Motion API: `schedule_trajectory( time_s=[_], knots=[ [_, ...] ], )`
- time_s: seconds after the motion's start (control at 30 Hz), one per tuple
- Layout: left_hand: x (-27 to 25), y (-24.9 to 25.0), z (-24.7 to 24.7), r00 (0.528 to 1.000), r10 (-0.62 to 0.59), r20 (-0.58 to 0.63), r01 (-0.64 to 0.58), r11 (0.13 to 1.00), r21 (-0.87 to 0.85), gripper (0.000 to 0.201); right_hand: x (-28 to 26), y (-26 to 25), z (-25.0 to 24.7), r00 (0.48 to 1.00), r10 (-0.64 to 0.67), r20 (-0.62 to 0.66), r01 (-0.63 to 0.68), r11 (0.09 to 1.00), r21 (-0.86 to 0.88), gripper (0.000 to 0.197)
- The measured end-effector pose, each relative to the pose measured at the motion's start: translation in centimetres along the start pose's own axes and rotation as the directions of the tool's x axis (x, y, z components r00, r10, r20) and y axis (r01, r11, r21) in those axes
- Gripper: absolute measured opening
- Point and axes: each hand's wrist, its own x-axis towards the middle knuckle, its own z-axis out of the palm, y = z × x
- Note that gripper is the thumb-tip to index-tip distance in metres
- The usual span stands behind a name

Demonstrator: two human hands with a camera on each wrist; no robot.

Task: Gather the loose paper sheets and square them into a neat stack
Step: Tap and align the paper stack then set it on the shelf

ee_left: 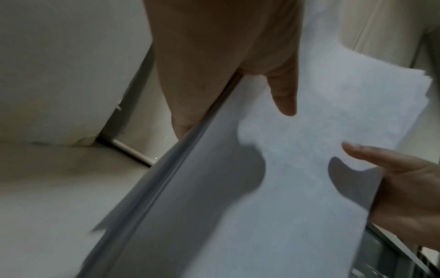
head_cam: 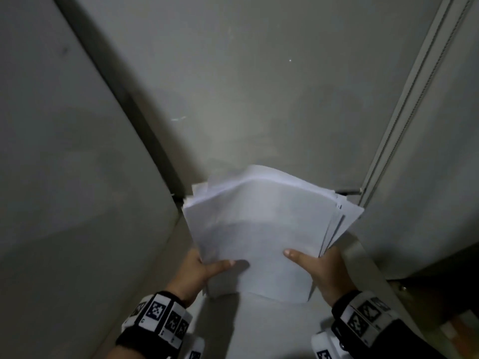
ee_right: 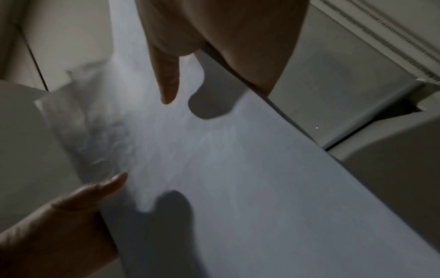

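A bundle of white paper sheets (head_cam: 261, 229) is held up in front of me, its far edges fanned and uneven. My left hand (head_cam: 204, 268) grips the bundle's near left edge, thumb on top and fingers hidden beneath. My right hand (head_cam: 311, 265) grips the near right edge the same way. In the left wrist view the left thumb (ee_left: 283, 94) lies on the top sheet (ee_left: 309, 131), with the right thumb across from it. In the right wrist view the right thumb (ee_right: 169, 82) presses the top sheet (ee_right: 226, 159).
Grey partition panels (head_cam: 246, 86) stand close ahead and to both sides, with a dark vertical seam (head_cam: 124, 99) at left and a ridged rail (head_cam: 414, 86) at right. A pale desk surface (head_cam: 259, 330) lies below the papers.
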Motion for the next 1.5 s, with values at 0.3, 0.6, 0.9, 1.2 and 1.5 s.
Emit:
schedule_trajectory(
  time_s=[0.3,0.6,0.9,1.2,1.5],
  knots=[
    [0.9,5.5,0.2,0.978,0.199,0.068,-0.2,0.98,0.002,0.05,1.5,-2.8,-0.4,0.988,0.005,0.152,-0.03,0.986,0.167,0.023],
    [0.1,6.6,0.2,0.958,0.283,0.045,-0.284,0.959,0.02,0.06,1.2,-4.2,-1.3,0.997,-0.057,0.05,0.051,0.991,0.123,0.047],
    [-0.4,9.3,1.8,0.753,0.657,0.028,-0.632,0.711,0.309,0.042,1.7,-7.5,-1.3,0.843,-0.538,0.024,0.534,0.829,-0.169,0.03],
    [-0.1,10.0,1.7,0.766,0.639,0.065,-0.612,0.696,0.374,0.041,1.9,-7.9,-1.1,0.839,-0.544,-0.002,0.541,0.835,-0.098,0.029],
    [0.8,7.9,-0.2,0.94,0.32,0.116,-0.336,0.927,0.166,0.074,1.5,-8.4,-1.1,0.91,-0.408,-0.067,0.413,0.906,0.088,0.043]
  ],
)
